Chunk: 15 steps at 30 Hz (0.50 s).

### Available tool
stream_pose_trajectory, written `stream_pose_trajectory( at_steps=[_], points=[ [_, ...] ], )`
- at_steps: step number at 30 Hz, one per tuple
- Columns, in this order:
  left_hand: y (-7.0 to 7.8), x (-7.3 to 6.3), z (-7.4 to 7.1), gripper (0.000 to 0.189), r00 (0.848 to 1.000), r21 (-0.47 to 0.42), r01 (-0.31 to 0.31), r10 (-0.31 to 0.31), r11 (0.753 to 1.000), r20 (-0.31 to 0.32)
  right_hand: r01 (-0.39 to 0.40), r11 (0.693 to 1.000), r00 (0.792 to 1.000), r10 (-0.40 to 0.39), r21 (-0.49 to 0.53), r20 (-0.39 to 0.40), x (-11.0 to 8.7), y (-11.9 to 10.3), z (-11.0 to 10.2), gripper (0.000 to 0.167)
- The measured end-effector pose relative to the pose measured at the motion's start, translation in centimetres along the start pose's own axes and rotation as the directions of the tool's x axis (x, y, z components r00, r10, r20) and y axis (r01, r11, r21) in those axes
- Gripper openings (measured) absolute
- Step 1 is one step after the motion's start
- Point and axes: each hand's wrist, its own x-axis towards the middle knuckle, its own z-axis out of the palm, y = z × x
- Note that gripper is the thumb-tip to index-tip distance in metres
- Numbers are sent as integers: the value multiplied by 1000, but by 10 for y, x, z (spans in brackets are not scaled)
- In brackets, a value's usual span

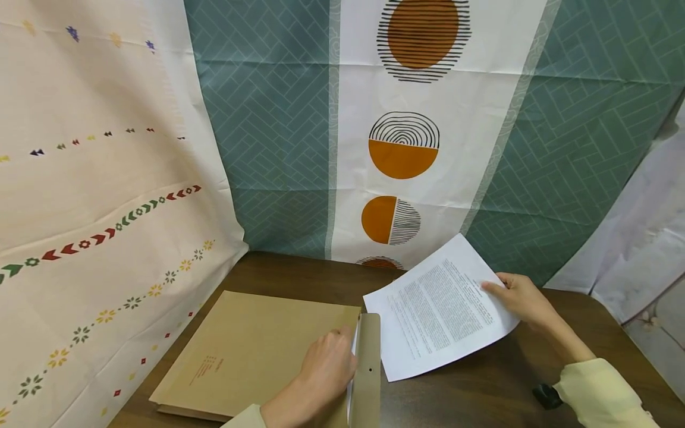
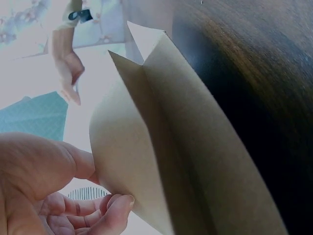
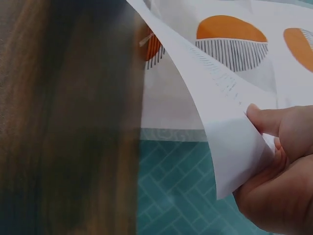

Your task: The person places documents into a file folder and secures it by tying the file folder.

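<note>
A large brown paper envelope [image 1: 262, 351] lies on the table, its flap [image 1: 368, 339] unfolded to the right. My left hand [image 1: 329, 365] grips the upper layer at the mouth; in the left wrist view, thumb and fingers pinch that layer [image 2: 127, 152] and the mouth gapes. A strip of white shows inside the mouth in the head view. To the right, my right hand [image 1: 527, 300] holds printed white paper [image 1: 439, 309] by its right edge, tilted and raised beside the flap. The right wrist view shows the thumb on the curving paper [image 3: 230, 142]; how many sheets there are, I cannot tell.
The dark wooden table [image 1: 455, 398] runs back to a green and white patterned curtain [image 1: 267, 148]. A cream embroidered cloth [image 1: 96, 238] hangs along the left side, and a pale cloth [image 1: 642, 238] hangs at the right. A small black object [image 1: 547, 395] sits by the right sleeve.
</note>
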Motion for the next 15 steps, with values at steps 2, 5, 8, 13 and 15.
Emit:
stream_pose_trajectory(
  at_steps=[2,5,8,13,15],
  points=[
    [-1,0,0,19,1000,-2,2,-2,1000,0,1,1000,1000,-1,-1,-18,2,-4,-2,43],
    [-1,0,-2,19,1000,-5,7,-7,1000,7,0,1000,999,0,-6,-52,5,-9,-2,46],
    [-1,0,-3,19,1000,-7,13,-13,1000,20,4,1000,997,-5,-15,-80,9,-13,-1,47],
    [0,1,-3,19,999,-5,20,-20,1000,34,25,999,994,-29,-41,-101,12,-20,-2,46],
    [-1,1,-3,19,999,-5,24,-24,1000,33,35,998,993,-42,-60,-113,11,-25,-5,46]
  ],
)
